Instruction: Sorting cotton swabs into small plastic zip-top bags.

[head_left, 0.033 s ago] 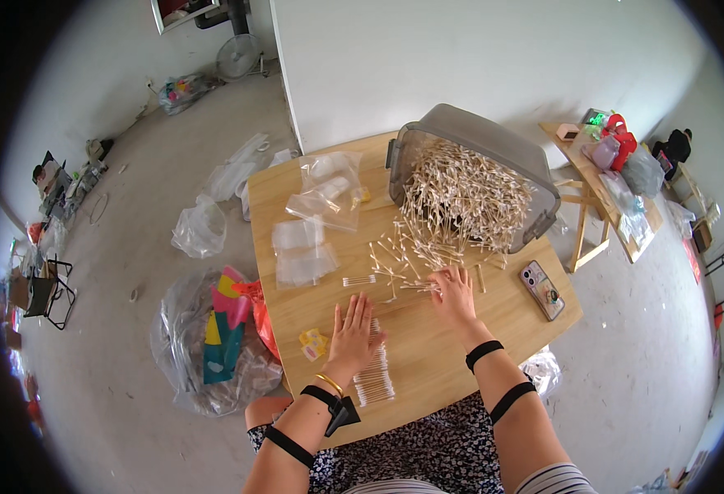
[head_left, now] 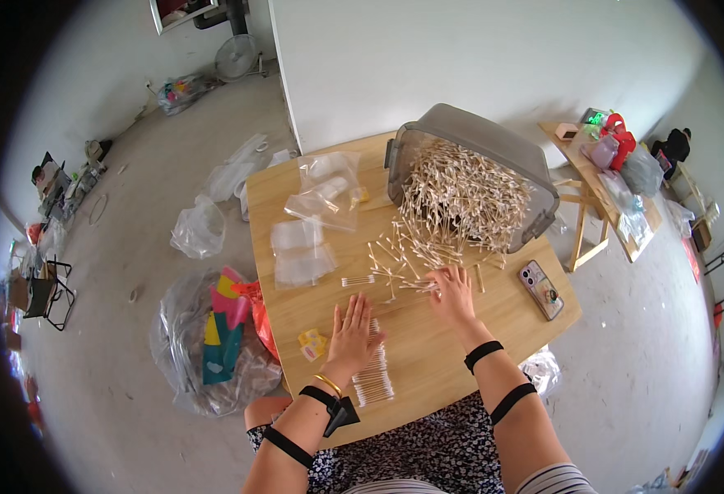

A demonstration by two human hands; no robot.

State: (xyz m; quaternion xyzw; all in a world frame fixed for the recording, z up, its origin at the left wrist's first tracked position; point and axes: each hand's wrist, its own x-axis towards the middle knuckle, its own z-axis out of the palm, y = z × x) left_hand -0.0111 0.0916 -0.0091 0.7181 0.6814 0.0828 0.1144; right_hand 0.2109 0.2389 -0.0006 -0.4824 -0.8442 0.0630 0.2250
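My left hand (head_left: pixel 351 337) lies flat with fingers stretched out, its thumb side over the upper part of a neat row of cotton swabs (head_left: pixel 373 380) laid side by side on the wooden table. At the near edge of the loose swabs, my right hand (head_left: pixel 453 296) has its fingers bent down and drawn together on a few cotton swabs (head_left: pixel 416 285), whose ends stick out to the left. Behind it, a tipped grey plastic bin (head_left: pixel 493 123) spills a big heap of cotton swabs (head_left: pixel 460 193). A small group of aligned swabs (head_left: pixel 358 281) sits beyond my left fingertips.
Clear plastic bags (head_left: pixel 304 253) lie at the table's left, with small yellow packets (head_left: pixel 312 344) nearer me. A phone (head_left: pixel 541 290) rests at the right edge. Bagged stuff (head_left: pixel 214 354) stands on the floor to the left; a second table (head_left: pixel 637 239) is at the right.
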